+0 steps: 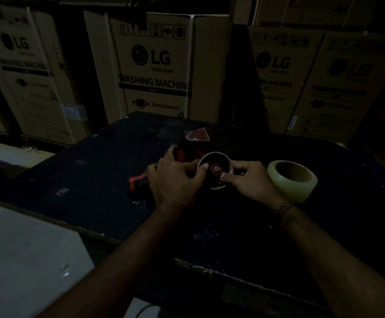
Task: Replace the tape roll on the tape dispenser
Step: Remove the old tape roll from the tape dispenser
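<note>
A red and black tape dispenser (190, 152) lies on its side on the dark table (95, 180), its orange handle (138, 182) pointing left. A thin, nearly empty white roll (227, 158) sits around the dispenser's red hub (216, 168). My left hand (175, 177) grips the dispenser body, thumb inside the ring. My right hand (249, 180) holds the ring's right side, with the forefinger tip near the hub. A full roll of clear tape (292, 180) lies flat on the table just right of my right hand.
Large cardboard washing-machine boxes (154, 67) stand in a wall behind the table. A pale flat surface (26, 260) lies at the lower left, below the table's near edge. The scene is very dim.
</note>
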The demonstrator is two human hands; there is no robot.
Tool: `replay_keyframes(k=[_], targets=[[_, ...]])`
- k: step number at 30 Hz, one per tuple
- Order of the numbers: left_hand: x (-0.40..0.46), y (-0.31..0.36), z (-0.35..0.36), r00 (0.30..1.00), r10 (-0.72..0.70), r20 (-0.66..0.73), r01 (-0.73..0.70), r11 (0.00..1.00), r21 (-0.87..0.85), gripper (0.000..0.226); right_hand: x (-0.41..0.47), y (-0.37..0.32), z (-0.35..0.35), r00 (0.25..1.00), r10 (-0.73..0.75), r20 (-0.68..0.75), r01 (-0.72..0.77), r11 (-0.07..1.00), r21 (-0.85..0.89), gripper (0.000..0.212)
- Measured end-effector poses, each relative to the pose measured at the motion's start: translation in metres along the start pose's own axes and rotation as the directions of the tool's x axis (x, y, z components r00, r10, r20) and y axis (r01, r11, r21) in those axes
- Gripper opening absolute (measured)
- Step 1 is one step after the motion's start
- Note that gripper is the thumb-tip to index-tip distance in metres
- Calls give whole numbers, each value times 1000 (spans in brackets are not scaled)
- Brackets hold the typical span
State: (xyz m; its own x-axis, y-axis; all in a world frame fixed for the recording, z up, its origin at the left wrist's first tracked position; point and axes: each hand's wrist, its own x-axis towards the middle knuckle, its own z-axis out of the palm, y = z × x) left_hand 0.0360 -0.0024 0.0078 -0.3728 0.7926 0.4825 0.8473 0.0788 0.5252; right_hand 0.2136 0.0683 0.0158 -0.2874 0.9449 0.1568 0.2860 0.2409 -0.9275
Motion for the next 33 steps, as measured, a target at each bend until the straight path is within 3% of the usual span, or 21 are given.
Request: replay_keyframes(k=[4, 9, 13, 20, 27, 33], targets=[[-2, 1, 0, 999, 2, -38, -3, 1000, -23, 40, -2, -6, -2, 1000, 4, 29, -4, 1000, -9, 35], [-4, 1, -3, 999, 20, -33, -21, 999, -29, 46, -3, -13, -5, 992, 82, 94, -99, 976, 195, 16], [-5, -1, -3, 999, 35, -29, -37, 999, -38, 49, -6, -7, -4, 999, 10, 50, -14, 996, 83, 29], [-5, 0, -4, 1000, 31, -2, -31, 998, -46, 53, -8, -8, -4, 1000, -21, -9, 22, 996, 86, 27], [-9, 7, -12, 999, -37, -8, 37, 995, -91, 31, -12, -12, 3, 996, 14, -92, -2, 991, 134, 21], [-8, 6, -10, 1000, -4, -12, 3, 998, -68, 39, -12, -15, 3, 994, 51, -95, -39, 992, 116, 25]])
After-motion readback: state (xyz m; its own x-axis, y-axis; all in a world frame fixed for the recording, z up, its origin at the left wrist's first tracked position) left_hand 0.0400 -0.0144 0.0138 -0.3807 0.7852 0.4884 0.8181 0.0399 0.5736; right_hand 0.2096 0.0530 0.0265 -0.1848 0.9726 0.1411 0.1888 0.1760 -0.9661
